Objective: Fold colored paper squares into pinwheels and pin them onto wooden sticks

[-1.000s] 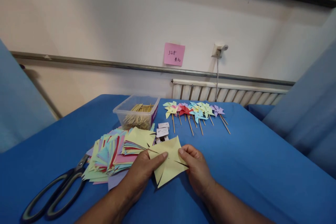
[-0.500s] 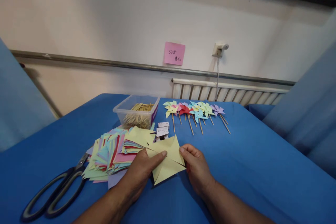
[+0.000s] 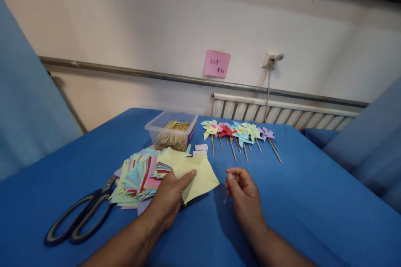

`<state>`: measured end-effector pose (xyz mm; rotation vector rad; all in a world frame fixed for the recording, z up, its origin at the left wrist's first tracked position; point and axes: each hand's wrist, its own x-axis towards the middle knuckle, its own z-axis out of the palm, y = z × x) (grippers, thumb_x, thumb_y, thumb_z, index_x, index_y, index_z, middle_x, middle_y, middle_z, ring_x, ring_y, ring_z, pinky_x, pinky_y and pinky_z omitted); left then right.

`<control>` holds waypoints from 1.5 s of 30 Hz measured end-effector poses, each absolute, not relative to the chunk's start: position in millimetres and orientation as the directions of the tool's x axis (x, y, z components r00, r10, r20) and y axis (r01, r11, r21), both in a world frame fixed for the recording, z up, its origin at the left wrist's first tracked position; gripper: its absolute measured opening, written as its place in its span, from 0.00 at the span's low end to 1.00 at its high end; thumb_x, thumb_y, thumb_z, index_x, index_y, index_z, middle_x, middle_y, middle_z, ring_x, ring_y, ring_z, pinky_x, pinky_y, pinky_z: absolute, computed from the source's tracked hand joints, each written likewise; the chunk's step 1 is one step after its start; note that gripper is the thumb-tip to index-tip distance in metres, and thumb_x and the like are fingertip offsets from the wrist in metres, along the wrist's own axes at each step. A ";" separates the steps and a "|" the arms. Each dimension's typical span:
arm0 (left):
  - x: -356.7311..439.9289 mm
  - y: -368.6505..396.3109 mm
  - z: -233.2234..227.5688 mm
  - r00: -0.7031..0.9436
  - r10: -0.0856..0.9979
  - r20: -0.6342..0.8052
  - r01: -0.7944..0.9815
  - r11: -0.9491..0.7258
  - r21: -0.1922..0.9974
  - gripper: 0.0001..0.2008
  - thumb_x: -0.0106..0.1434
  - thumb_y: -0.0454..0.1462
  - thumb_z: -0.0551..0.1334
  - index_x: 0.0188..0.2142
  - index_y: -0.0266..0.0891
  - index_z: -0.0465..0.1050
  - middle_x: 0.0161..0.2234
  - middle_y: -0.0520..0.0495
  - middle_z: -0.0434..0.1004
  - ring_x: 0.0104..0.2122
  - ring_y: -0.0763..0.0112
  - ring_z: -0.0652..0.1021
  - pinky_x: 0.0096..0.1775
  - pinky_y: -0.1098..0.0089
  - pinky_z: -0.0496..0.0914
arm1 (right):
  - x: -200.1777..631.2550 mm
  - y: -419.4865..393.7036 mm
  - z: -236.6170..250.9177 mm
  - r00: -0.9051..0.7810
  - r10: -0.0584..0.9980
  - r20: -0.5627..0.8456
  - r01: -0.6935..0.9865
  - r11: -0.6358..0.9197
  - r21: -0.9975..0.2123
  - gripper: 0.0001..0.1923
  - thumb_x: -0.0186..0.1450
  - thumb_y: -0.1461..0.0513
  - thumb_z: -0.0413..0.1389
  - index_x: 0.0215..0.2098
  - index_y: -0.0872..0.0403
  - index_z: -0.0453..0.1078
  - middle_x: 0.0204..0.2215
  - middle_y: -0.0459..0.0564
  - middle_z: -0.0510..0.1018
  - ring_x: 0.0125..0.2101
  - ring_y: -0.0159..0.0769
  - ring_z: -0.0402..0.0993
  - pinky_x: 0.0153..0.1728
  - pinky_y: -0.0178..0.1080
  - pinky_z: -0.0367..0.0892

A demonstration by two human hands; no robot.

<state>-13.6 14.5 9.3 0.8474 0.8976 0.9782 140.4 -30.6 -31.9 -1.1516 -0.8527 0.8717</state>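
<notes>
- While the left hand [image 3: 169,197] pinches the yellow paper [image 3: 202,180] by its left side, thumb laid flat on top and fingers tucked beneath, the rest of it fans out free toward three o'clock
- With that hand closed only to the paper's own thickness, the hold looks light, and nothing seems crushed
- Paper like this should handle as nearly weightless, springy rather than limp, easy to crease and quick to tear; best held near the middle or by a broad flap, thumb flat, leaving the pointed tips alone
- Between three and four o'clock from the paper, apart from it, sits the right hand [image 3: 244,195], fingers curled in toward the thumb; whether its tips meet or pinch anything small, I cannot tell
- Just beside the left hand, toward nine, lies a pile of coloured paper [image 3: 134,180], with scissors [image 3: 100,195] past it between eight and nine
- Farther out: small white boxes [image 3: 201,147] at twelve, a clear tub [image 3: 151,134] of sticks [image 3: 175,126] at eleven, paper pinwheels [image 3: 243,138] at one
</notes>
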 end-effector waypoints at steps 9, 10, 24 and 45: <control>-14.7 17.3 7.2 0.247 0.937 -0.248 -0.407 0.332 0.851 0.24 0.51 0.38 0.66 0.48 0.33 0.70 0.39 0.40 0.80 0.37 0.57 0.79 0.39 0.63 0.72 | 123.6 -45.9 -30.5 0.186 0.841 0.507 0.476 0.375 -0.796 0.22 0.53 0.69 0.57 0.44 0.44 0.69 0.62 0.46 0.48 0.60 0.49 0.46 0.56 0.51 0.48; -14.1 16.6 7.3 0.253 0.934 -0.252 -0.409 0.339 0.847 0.23 0.52 0.38 0.66 0.48 0.33 0.70 0.39 0.40 0.80 0.38 0.57 0.79 0.39 0.63 0.72 | 122.7 -45.5 -31.4 0.154 0.848 0.507 0.495 0.378 -0.782 0.23 0.52 0.70 0.57 0.44 0.44 0.69 0.62 0.46 0.46 0.60 0.49 0.44 0.56 0.53 0.47; -11.0 13.0 -3.5 0.378 0.895 -0.236 -0.377 0.382 0.844 0.23 0.54 0.39 0.65 0.49 0.35 0.69 0.43 0.38 0.77 0.38 0.59 0.78 0.34 0.68 0.72 | 130.3 -26.8 -43.8 0.171 0.954 0.247 0.199 0.212 -0.957 0.05 0.57 0.62 0.58 0.24 0.52 0.73 0.44 0.52 0.71 0.49 0.45 0.64 0.48 0.43 0.57; -8.3 6.8 1.1 0.516 0.828 -0.218 -0.378 0.449 0.809 0.21 0.51 0.26 0.61 0.46 0.34 0.72 0.39 0.41 0.80 0.39 0.61 0.78 0.45 0.65 0.68 | 130.2 -29.0 -38.2 0.238 0.964 0.122 0.107 0.099 -0.989 0.10 0.54 0.59 0.58 0.19 0.55 0.66 0.14 0.39 0.63 0.18 0.27 0.56 0.19 0.29 0.51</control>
